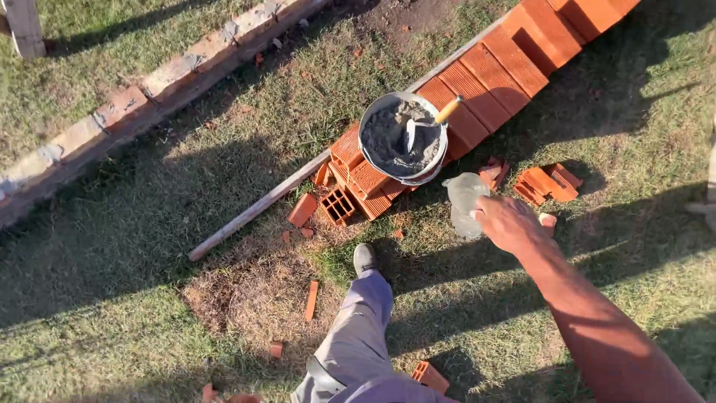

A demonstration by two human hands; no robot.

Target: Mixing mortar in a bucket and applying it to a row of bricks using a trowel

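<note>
Grass (112,298) sunlit, brick rubble scattered. Your right hand (509,222) reaches out, fingers clamped on clear bottle (462,201), just right of and below bucket (403,139). Bucket sits on brick row (492,75), mortar and trowel (429,123) inside. Left hand out of view. Risk: bottle could knock bucket off bricks; perch looks uneven.

A single camera sits on the person's head and looks steeply down at the grass from standing height, so the ground lies well below. The right hand (509,222) reaches out near the middle of the frame, its forearm entering from the lower right corner. Beyond the hand, toward the top, a row of red bricks (514,60) runs diagonally. Below and left of the hand the person's own leg (356,336) shows.
</note>
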